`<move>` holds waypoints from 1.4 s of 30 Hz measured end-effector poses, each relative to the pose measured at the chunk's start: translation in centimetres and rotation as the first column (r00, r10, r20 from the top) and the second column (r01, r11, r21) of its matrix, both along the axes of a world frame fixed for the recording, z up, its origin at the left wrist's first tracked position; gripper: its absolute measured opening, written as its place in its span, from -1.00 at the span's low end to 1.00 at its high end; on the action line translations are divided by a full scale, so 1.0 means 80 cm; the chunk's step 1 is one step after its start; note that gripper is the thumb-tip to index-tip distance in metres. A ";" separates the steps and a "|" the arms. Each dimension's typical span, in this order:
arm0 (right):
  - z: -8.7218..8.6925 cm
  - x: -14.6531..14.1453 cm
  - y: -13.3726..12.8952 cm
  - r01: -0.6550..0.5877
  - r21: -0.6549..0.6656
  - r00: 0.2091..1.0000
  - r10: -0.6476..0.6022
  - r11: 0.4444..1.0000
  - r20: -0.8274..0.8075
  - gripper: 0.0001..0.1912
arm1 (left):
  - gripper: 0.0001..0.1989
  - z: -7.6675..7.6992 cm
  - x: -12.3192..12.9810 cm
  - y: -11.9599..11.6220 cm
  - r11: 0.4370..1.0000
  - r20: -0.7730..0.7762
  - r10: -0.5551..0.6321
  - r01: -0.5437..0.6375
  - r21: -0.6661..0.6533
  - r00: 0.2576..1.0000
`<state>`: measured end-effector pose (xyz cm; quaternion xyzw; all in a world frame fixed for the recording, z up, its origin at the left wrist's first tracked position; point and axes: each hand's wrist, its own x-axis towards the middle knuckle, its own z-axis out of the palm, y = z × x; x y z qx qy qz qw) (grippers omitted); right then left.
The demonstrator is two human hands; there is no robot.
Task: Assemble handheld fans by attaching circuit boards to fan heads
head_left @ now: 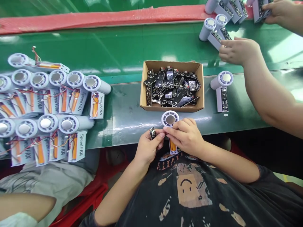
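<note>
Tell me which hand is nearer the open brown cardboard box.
Right. The right hand is just below the brown cardboard box; the left hand is farther, below the box's front left corner.

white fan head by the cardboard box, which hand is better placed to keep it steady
Probably the right hand: its fingers are already on the white fan head, while the left hand pinches a small circuit board.

L hand [149, 147] & R hand [186, 137] up close together at chest, fingers [180, 126] curled in pinches, tips prob. just touching; L forearm [120, 192] & R forearm [227, 165] angled inward.
</note>
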<state>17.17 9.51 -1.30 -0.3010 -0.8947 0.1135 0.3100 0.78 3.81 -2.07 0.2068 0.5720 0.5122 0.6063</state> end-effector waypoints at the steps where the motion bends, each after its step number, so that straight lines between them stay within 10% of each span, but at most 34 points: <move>1: 0.000 0.000 0.000 0.001 -0.005 1.000 -0.001 1.000 0.000 -0.81 | -0.63 0.001 -0.002 -0.002 1.000 -0.057 -0.019 0.019 0.007 0.998; 8: 0.002 -0.006 0.001 0.024 -0.093 0.999 -0.021 0.995 0.026 -0.81 | -0.89 0.016 -0.016 -0.013 0.960 -0.749 -0.025 0.226 0.167 0.662; 18: 0.001 -0.011 0.000 0.042 -0.177 0.998 -0.049 0.983 -0.033 -0.80 | -0.84 0.001 -0.009 -0.016 0.989 -0.480 0.016 0.057 0.137 0.877; 32: 0.000 -0.015 -0.002 0.102 -0.192 0.995 -0.096 0.976 0.041 -0.80 | -0.94 0.011 -0.017 -0.008 0.881 -0.806 0.009 0.376 0.286 0.592; 42: 0.000 -0.018 -0.001 0.137 -0.329 0.986 -0.162 0.934 -0.049 -0.86 | -0.76 -0.002 -0.007 -0.009 0.986 -0.133 -0.111 0.126 0.111 0.985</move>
